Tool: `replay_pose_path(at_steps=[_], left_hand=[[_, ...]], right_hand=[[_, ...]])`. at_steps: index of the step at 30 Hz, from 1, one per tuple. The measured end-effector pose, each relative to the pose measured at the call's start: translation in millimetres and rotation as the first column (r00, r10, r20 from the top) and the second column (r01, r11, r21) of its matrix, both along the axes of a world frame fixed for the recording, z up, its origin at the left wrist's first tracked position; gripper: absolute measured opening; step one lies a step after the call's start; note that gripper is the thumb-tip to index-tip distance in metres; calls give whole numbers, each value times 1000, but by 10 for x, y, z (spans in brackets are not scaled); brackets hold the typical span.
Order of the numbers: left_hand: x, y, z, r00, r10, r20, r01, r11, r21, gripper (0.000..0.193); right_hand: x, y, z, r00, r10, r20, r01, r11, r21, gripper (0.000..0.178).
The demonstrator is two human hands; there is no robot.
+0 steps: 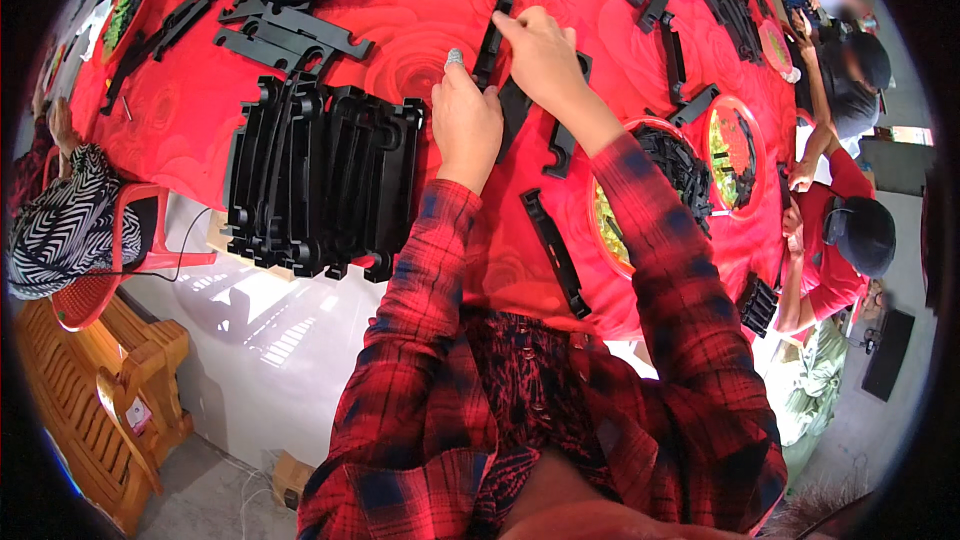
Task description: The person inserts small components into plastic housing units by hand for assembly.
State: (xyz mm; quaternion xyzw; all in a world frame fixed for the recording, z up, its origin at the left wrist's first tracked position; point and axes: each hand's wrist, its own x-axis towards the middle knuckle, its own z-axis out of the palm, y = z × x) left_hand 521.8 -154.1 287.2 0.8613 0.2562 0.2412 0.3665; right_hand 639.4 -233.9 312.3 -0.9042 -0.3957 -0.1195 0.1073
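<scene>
A long black plastic strip [493, 38] with notched ends is held upright over the red tablecloth, between my two hands. My left hand [468, 130] is closed around its lower end, and a grey wrap covers one fingertip. Higher up, my right hand [540, 55] pinches the strip's side; its other fingers are curled and partly hidden. Another dark strip [513, 110] lies just under my hands. To the left of my left forearm, a dense stack of similar black strips [330, 175] stands at the table's near edge.
Loose black strips [295, 30] lie at the far left. Beside my right forearm sit two red-rimmed baskets [762, 155] with small black parts. A single strip [555, 252] rests near my front. Co-workers sit around the table; one wears a red shirt [840, 230]. A red plastic chair [140, 230] stands left.
</scene>
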Motion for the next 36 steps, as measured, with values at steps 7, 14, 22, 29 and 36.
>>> replay_pose_path(at_steps=[7, 14, 22, 29, 36], left_hand=[[90, 11, -71, 994, 43, 102, -27, 988, -150, 44], [181, 19, -6, 997, 1, 72, -4, 999, 42, 54], [105, -18, 7, 999, 19, -33, -15, 991, 135, 52], [-27, 45, 65, 998, 28, -58, -21, 994, 104, 58], [-1166, -333, -54, 951, -210, 225, 189, 976, 112, 49]], right_hand=[[-780, -858, 345, 993, 65, -98, -34, 955, 294, 36], [-1508, -1524, 399, 930, -25, -367, 140, 947, 289, 34], [-2000, -1638, 309, 867, 56, -496, 215, 855, 472, 39], [-2346, -1728, 336, 868, 108, -484, 188, 831, 524, 41], [-2870, -1938, 252, 790, 106, -604, 309, 782, 541, 42]])
